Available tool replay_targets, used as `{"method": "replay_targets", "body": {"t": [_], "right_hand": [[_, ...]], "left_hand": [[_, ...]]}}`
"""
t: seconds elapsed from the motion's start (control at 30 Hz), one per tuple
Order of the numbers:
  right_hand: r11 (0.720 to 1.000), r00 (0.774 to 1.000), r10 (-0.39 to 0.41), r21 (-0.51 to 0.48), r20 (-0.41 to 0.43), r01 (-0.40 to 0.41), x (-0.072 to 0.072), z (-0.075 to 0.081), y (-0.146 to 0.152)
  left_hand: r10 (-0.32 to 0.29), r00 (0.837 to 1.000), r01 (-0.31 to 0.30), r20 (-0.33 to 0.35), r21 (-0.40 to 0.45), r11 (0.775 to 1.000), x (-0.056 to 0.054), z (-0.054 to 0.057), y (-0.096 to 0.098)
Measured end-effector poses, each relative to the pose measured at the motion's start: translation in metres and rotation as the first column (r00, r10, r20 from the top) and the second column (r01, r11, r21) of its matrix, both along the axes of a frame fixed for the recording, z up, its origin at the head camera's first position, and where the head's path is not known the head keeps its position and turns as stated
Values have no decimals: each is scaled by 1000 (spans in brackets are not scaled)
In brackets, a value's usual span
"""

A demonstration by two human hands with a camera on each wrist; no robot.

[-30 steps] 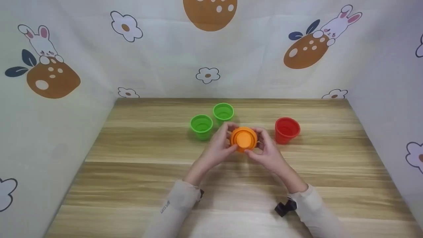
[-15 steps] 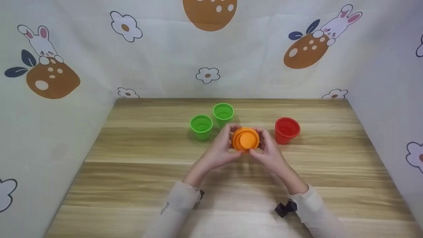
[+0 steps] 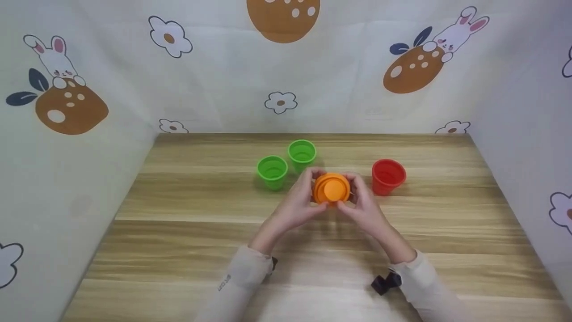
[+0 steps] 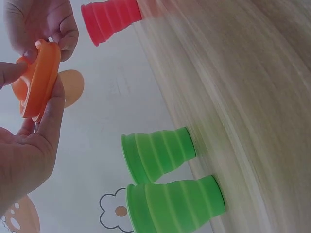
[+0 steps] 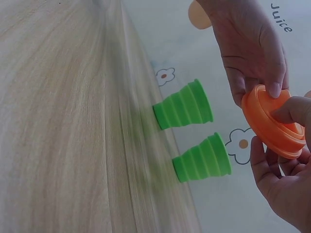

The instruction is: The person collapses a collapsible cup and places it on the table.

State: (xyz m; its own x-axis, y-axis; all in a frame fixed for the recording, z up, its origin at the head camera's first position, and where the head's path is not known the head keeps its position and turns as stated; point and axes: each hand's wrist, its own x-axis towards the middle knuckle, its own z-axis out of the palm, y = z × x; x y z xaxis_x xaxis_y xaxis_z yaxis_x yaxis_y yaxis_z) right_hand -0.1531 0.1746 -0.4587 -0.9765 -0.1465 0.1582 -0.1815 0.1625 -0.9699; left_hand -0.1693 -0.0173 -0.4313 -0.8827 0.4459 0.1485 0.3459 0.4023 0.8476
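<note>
Both hands hold an orange collapsible cup above the middle of the table; in the wrist views it looks mostly flattened, with stepped rings. My left hand grips its left side, thumb at the near edge and fingers round the back. My right hand grips the right side in the same way, its thumb close to the left one. Two green collapsible cups stand extended and upright, behind and left of the hands. To the right a red collapsible cup stands upright, also extended.
The cups stand on a wood-grain table. A pale cloth with rabbits, oranges and flowers walls the back and both sides. A black device is at the right cuff.
The orange cup has shifted slightly right and tilted between the hands, and the left thumb has moved to its near edge. The green and red cups have stayed in place.
</note>
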Motion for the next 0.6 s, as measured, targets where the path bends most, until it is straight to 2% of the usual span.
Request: {"method": "replay_targets", "body": {"t": [0.2,0.6], "right_hand": [[1000,1000,-3,-20,-8,2,-1,-1,-1],[1000,1000,10,-13,-19,-10,-1,-3,-1]], "left_hand": [[-7,1000,7,-5,33,999,-1,0,-2],[12,1000,-12,4,35,999,-2,-2,-5]]}}
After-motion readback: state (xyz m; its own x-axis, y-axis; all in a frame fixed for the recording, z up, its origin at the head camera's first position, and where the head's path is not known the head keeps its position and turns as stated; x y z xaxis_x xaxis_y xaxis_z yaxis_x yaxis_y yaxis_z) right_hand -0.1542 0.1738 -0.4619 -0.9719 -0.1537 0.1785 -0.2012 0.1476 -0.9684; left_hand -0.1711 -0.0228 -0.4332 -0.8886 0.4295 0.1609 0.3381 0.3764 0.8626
